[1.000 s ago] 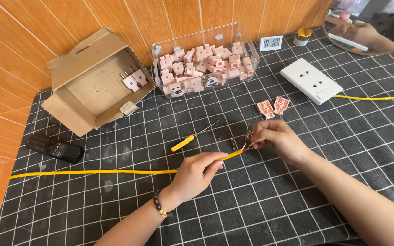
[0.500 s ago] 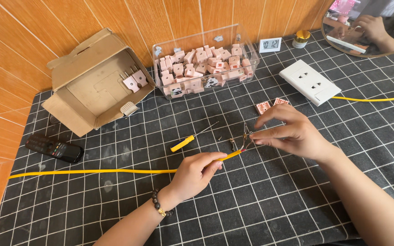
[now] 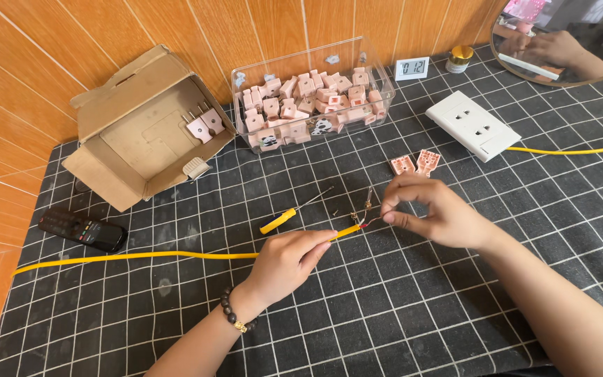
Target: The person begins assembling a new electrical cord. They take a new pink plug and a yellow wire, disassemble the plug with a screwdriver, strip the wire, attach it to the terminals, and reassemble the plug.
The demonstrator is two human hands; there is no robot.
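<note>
Near the middle of the black rubber mat with a white grid [image 3: 455, 314], gripping the thin yellow electric cable [image 3: 141, 256] in the left hand [image 3: 289, 260], fingers curled shut around it just behind its cut end. Running leftward from that fist across the mat, toward the black remote control [image 3: 82, 230]. Pinching the bare wire strands [image 3: 370, 222] at the cable's tip with the right hand [image 3: 430, 213], thumb and forefinger closed on them, other fingers arched above. Cannot tell whether twisting or merely holding.

Judged as wire-end preparation: sheath stripped back, strands being worked between fingertips. Calling next for a steady hold on the cable and a fine, even pinch, so as not to splay or snap the thin strands.

Lying just beside the strands: small brass metal prongs [image 3: 368, 201] and a slim screwdriver with a yellow handle [image 3: 278, 221]. Resting near the right hand, two small pink plastic plug shells [image 3: 415, 164]. Farther back, a white rectangular socket block [image 3: 474, 126], a clear plastic tub [image 3: 315, 66] full of pink plug parts [image 3: 308, 98], and an open brown cardboard box [image 3: 134, 91]
</note>
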